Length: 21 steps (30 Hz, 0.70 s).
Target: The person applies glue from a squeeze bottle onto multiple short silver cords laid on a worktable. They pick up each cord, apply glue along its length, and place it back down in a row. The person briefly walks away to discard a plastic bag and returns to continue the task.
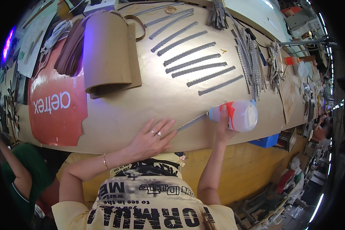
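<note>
My right hand (223, 130) grips a translucent plastic bottle (244, 117) with a red and white label. The bottle lies tilted on its side, its tip pointing left at the end of a grey braided strip (192, 122). Flat on the brown tabletop (130, 119), my left hand (153, 135) has its fingers stretched out, and the fingertips rest at the strip's near left end. Beyond both hands, several similar grey braided strips (203, 75) lie side by side in a slanting row.
A curved brown board (107, 53) stands left of the strips, beside brown leather pieces (70, 48) and a red sheet (57, 111). Bundled grey cords (251, 57) hang together at the right. A blue bin (265, 141) sits below the right table edge. Another person's arm (17, 168) shows at left.
</note>
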### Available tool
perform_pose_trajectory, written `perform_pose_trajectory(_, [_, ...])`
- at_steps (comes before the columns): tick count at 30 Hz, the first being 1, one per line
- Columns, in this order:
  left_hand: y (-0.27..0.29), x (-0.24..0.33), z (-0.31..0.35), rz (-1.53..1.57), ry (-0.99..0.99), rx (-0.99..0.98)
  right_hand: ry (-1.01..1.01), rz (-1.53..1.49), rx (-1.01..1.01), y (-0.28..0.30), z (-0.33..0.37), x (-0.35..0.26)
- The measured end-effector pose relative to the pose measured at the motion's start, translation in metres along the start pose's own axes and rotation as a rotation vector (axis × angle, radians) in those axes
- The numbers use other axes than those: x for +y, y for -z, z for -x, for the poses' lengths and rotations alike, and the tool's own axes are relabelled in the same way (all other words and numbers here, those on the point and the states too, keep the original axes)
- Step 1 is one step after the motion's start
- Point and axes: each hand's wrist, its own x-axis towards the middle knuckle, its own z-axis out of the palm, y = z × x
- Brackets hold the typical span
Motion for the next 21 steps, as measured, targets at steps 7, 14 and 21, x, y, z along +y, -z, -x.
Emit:
perform_pose_trajectory(7, [-0.002,0.0,0.001,0.03,0.013,0.006,0.002,-0.06,-0.04,-0.005,0.019,-0.009])
perform_pose_trajectory(14, [-0.007,-0.001,0.004,0.029,0.012,0.041,0.008,-0.024,-0.151,-0.009,0.044,-0.018])
perform_pose_trajectory(21, [-0.008,-0.001,0.008,0.031,0.012,0.078,0.052,-0.036,-0.24,-0.013,0.058,-0.026])
